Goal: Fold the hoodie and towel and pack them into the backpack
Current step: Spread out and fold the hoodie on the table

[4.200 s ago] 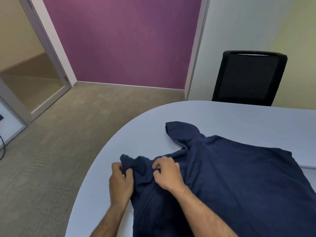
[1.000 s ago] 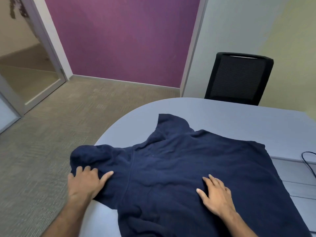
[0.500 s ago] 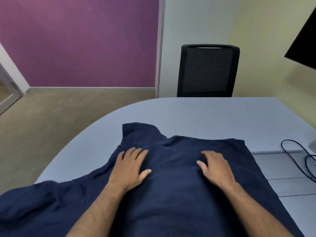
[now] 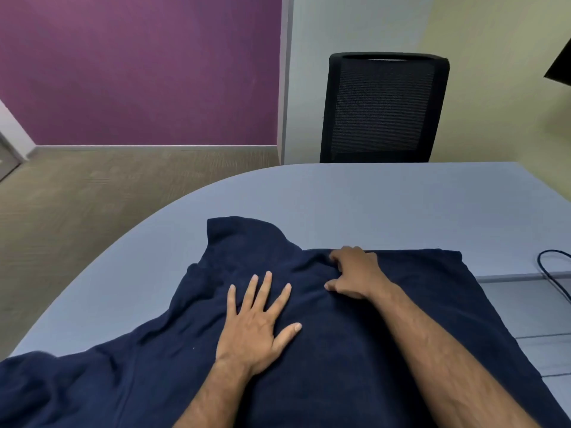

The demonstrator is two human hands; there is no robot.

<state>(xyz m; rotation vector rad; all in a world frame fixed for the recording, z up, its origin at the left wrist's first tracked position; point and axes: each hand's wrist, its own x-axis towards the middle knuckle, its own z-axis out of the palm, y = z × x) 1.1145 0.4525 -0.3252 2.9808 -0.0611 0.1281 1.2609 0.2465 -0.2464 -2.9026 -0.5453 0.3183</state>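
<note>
The navy hoodie (image 4: pixel 355 329) lies spread across the near table (image 4: pixel 370 196); left hand (image 4: pixel 256 325) presses flat, fingers spread, right hand (image 4: pixel 355 276) bunches its far edge. Soft, limp: best lifted by edges.

Hoodie (image 4: pixel 355 350) on table (image 4: pixel 386 193), chair (image 4: pixel 383 109) behind.

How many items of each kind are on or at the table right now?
Hoodie: 1
Hands: 2, left hand, right hand
Chair: 1
Cable: 1
Towel: 0 in view
Backpack: 0 in view
Total: 5
</note>
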